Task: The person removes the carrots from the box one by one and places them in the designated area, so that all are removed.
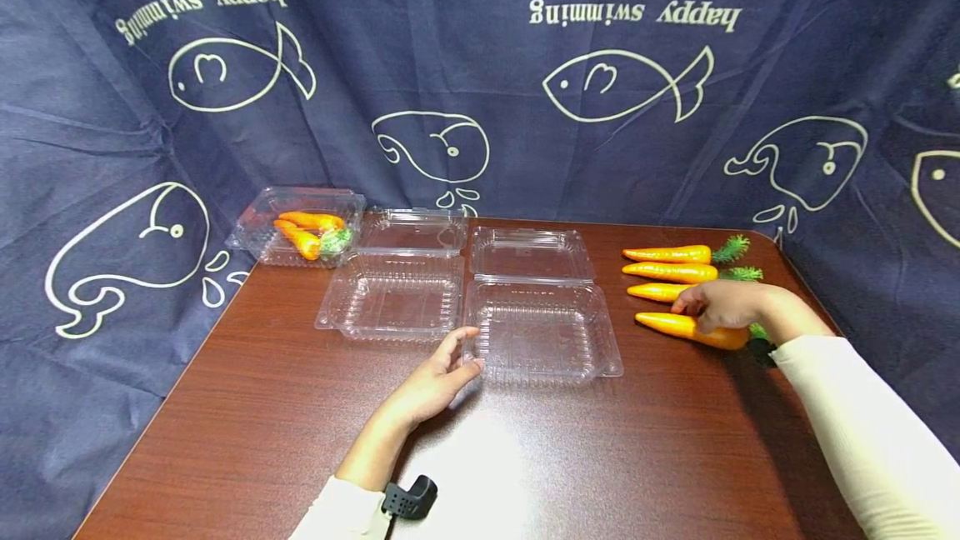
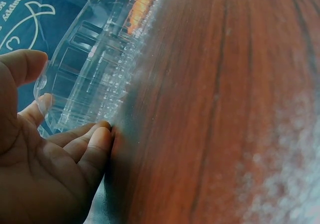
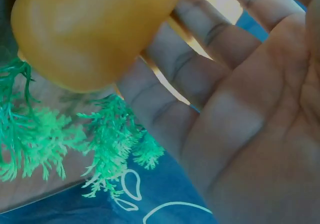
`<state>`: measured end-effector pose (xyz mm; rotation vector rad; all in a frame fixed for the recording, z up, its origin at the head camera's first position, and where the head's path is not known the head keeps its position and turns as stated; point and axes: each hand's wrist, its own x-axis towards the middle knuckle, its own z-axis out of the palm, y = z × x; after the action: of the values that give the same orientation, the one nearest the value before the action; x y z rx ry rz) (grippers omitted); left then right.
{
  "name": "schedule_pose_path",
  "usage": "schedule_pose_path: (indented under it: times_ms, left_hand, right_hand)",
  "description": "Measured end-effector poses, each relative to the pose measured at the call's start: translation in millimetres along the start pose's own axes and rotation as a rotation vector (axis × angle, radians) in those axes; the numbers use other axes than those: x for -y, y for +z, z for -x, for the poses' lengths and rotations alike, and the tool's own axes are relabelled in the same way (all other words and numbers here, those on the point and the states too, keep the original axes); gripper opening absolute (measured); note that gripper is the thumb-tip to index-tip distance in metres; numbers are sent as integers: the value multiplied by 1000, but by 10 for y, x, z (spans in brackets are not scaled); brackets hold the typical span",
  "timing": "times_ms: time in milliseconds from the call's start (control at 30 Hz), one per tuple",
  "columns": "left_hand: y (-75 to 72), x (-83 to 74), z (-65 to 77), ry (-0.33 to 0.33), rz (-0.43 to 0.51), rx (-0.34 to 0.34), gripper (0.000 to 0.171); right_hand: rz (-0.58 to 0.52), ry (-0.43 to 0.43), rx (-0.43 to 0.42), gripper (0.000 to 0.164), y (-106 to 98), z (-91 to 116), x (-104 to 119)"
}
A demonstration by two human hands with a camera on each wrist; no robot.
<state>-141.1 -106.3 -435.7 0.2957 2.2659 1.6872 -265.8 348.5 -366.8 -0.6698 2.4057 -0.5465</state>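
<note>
My right hand [image 1: 723, 307] grips the thick part of the nearest carrot [image 1: 667, 323], thumb on the near side and fingers over the far side. In the right wrist view the fingers [image 3: 170, 64] lie behind the carrot's rounded orange end [image 3: 90, 39], with feathery green tops [image 3: 115, 134] below. Three more carrots [image 1: 667, 254] lie in a row beyond it, tips pointing left. My left hand [image 1: 435, 377] rests at the left side of the right-hand open clear plastic clamshell box [image 1: 540, 340]. Thumb and fingers are spread along its rim and wall [image 2: 75, 94].
Another open clamshell box [image 1: 397, 294] stands left of the first, both lids folded back. At the far left corner a third clamshell [image 1: 258, 223] holds carrots with green tops. A dark blue cloth [image 1: 510, 165] with fish drawings hangs behind the brown wooden table [image 1: 300, 432].
</note>
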Motion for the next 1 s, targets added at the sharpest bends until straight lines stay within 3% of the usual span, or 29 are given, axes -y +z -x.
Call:
schedule_pose_path:
  times_ms: [333, 700, 1000]
  left_hand:
    - [4, 7, -16, 2, 17, 0, 53]
    - [4, -1, -10, 13, 16, -1, 52]
    - [-4, -23, -19, 8, 22, -6, 53]
  right_hand:
    - [90, 0, -141, 40, -53, 92, 45]
    - [99, -14, -155, 29, 54, 93, -52]
    - [182, -32, -199, 25, 23, 84, 1]
